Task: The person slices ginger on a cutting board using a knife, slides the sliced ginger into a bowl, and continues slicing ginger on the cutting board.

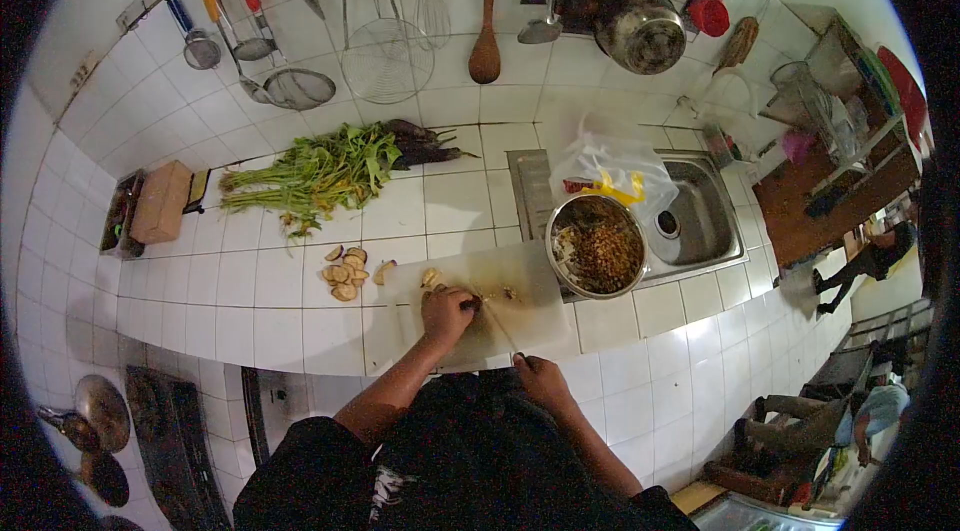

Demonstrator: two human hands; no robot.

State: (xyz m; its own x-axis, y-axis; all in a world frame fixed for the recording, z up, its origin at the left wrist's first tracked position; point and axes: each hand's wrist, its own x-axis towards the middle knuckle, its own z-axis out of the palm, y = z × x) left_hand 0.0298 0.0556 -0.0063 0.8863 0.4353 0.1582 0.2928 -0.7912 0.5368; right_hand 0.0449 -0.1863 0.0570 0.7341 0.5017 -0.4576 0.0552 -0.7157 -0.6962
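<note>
My right hand (543,378) is closed round the handle of a knife (499,325), whose thin blade points forward over the pale cutting board (540,291). Near the blade's tip, my left hand (447,318) is curled over a small dark piece that looks like eggplant (474,303), mostly covered by the fingers. A few cut bits (508,295) lie on the board right of that hand. Just beyond it is a pale slice (431,278). To the left, several eggplant slices (345,272) with dark rims sit in a loose pile on the white tiles.
Leafy greens (315,176) and whole eggplants (425,144) lie at the back. A metal bowl of brown food (598,246) stands right of the board, by the sink (700,211) and a plastic bag (610,156). Utensils hang on the wall. Another person (870,266) is far right.
</note>
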